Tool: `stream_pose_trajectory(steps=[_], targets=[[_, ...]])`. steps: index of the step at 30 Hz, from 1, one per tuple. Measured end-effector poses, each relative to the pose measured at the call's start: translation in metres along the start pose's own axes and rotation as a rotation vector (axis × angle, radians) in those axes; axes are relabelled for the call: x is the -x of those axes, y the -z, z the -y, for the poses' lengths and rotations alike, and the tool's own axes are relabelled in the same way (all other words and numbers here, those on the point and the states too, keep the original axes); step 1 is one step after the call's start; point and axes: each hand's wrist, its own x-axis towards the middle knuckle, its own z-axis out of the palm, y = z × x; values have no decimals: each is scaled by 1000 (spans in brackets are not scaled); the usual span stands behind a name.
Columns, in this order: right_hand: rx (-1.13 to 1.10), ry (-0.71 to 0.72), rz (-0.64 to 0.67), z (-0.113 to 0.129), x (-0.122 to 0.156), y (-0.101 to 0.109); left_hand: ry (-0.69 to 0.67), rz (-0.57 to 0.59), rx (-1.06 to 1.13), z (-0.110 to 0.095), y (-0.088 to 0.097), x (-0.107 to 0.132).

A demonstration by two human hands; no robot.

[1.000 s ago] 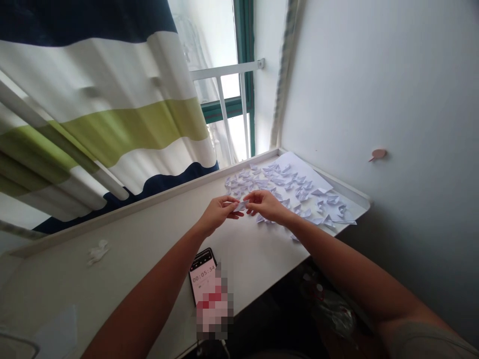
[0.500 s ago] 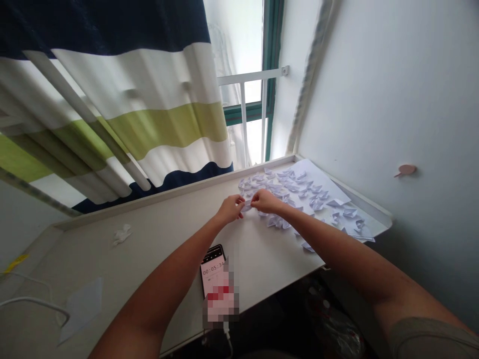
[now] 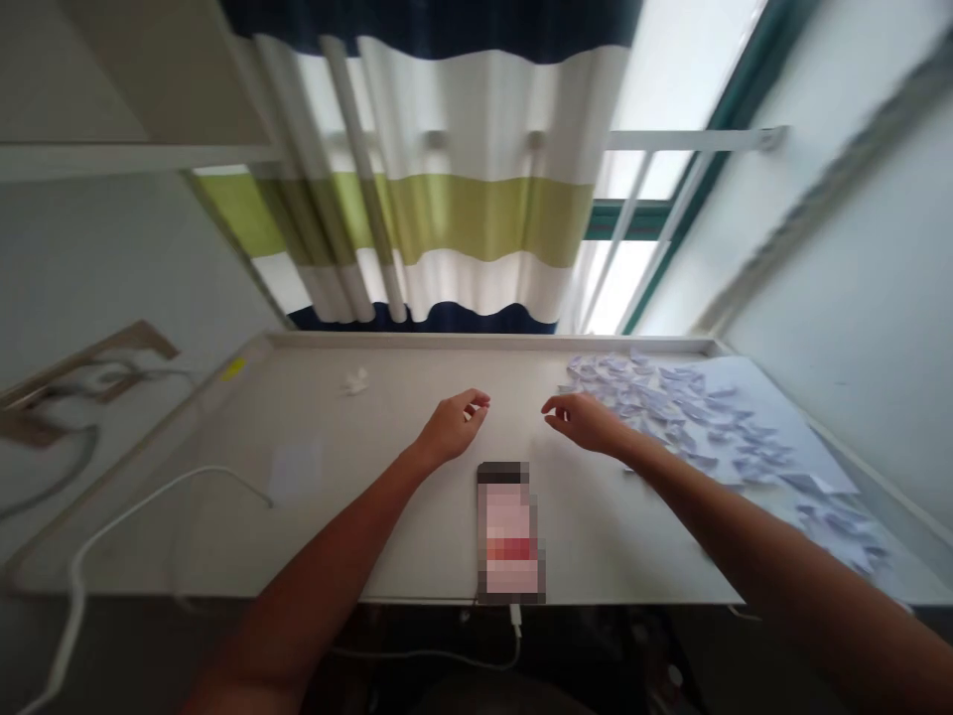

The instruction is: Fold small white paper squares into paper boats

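My left hand (image 3: 453, 425) hovers above the middle of the white desk (image 3: 402, 382), its fingers loosely curved and apart, with nothing seen in them. To the right, my right hand (image 3: 585, 422) is also empty, thumb and fingers slightly parted. It is nearest to a spread of small folded white paper boats (image 3: 674, 392), which cover the desk's right part; my right forearm hides some of them. A phone (image 3: 510, 526) lies between my forearms near the front edge, its screen mostly pixelated.
A sheet of white paper (image 3: 800, 397) lies under and behind the boats at the right. Crumpled tissue (image 3: 355, 381) and a pale paper sheet (image 3: 296, 467) are on the left. A white cable (image 3: 171, 482) curves across the left side. A striped curtain (image 3: 476, 214) hangs behind the desk.
My hands have come apart and let go of the paper boat they held at the pile's edge. The view has swung left, bringing the phone to the middle.
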Motion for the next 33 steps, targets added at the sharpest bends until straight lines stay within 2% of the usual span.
stream_pose_trajectory(steps=[3,5,8,10,12,15,18,21,29,33], targets=[[-10,226,12,55,-34,-15,91,-160,-86,36,55,51],[-55,396,92,108,-57,-33,164,-273,-162,60,91,90],[-86,701,227,197,-81,-78,270,-393,-313,91,135,152],[-27,869,266,250,-88,-112,331,-370,-394,106,153,190],[117,943,269,292,-90,-140,372,-327,-422,115,162,221],[173,978,281,329,-89,-164,379,-300,-391,121,166,251],[210,988,289,339,-88,-167,394,-315,-357,123,166,261],[231,978,295,333,-85,-163,384,-286,-384,123,165,259],[145,994,238,291,-58,-166,318,-237,-492,124,158,257],[195,1018,183,272,-50,-165,178,-177,-454,123,155,258]])
